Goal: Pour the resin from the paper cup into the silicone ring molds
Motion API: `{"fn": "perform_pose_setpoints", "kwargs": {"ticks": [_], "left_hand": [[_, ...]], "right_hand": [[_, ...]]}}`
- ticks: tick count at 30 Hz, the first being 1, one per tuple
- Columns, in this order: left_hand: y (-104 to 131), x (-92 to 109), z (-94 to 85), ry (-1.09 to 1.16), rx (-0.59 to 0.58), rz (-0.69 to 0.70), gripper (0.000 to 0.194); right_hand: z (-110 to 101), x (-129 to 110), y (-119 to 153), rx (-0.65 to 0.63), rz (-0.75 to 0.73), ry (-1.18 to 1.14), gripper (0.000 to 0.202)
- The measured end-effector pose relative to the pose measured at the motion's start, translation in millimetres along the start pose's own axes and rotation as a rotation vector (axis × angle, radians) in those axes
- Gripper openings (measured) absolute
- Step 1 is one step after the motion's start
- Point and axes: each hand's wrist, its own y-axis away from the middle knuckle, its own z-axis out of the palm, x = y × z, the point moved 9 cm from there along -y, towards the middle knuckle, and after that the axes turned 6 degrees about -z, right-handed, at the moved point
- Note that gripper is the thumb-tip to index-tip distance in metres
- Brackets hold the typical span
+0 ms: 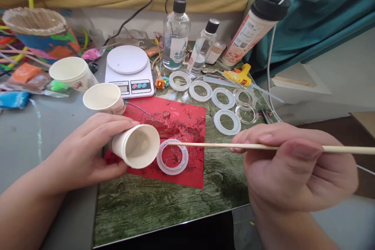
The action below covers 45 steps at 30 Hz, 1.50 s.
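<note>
My left hand (96, 148) is wrapped round a white paper cup (141, 147), tilted so that its mouth faces right. Just right of the cup's rim, a translucent ring-shaped mold (184, 160) lies on a red sheet (164, 123) smeared with something glossy. In my right hand (293, 168) a thin wooden stick (211, 145) is pinched between thumb and fingers. The stick points left, its tip over the upper part of the ring mold; whether it touches the mold I cannot tell. Inside the cup I make out only a pale, shadowed bottom.
Several more ring molds (227, 122) lie right of the sheet. Behind stand a white scale (127, 60), two clear bottles (175, 39), a lidded drink cup (249, 31) and a yellow glue gun (241, 76). Two paper cups (104, 99) stand left, near a stick-filled container (43, 43).
</note>
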Motion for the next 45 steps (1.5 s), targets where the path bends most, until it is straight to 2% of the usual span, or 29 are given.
{"fn": "perform_pose_setpoints", "kwargs": {"ticks": [2,7,15,23,32,38,45], "left_hand": [[-0.4,0.4,0.3,-0.006,0.0,0.002,0.054],[-0.5,1.6,1.3,-0.016,-0.009,0.02,0.053],[0.3,5.1,2.8,-0.036,-0.023,0.04,0.047],[-1.5,6.2,2.4,-0.04,-0.008,0.071,0.048],[-3.2,8.7,3.2,-0.046,0.0,0.069,0.052],[-2.4,7.6,2.9,-0.021,-0.011,-0.002,0.051],[-4.3,9.9,3.5,-0.022,-0.029,0.009,0.05]], "right_hand": [[1.2,-0.4,0.1,-0.004,-0.055,0.027,0.02],[7.0,11.3,4.9,-0.052,0.061,0.057,0.022],[12.2,7.9,12.4,-0.069,0.077,-0.009,0.018],[4.8,16.3,10.9,0.035,0.107,-0.02,0.024],[9.8,12.5,14.8,-0.057,0.168,-0.078,0.02],[8.9,4.6,11.3,-0.078,0.119,-0.117,0.019],[7.2,0.6,11.6,-0.122,0.123,-0.105,0.019]]}}
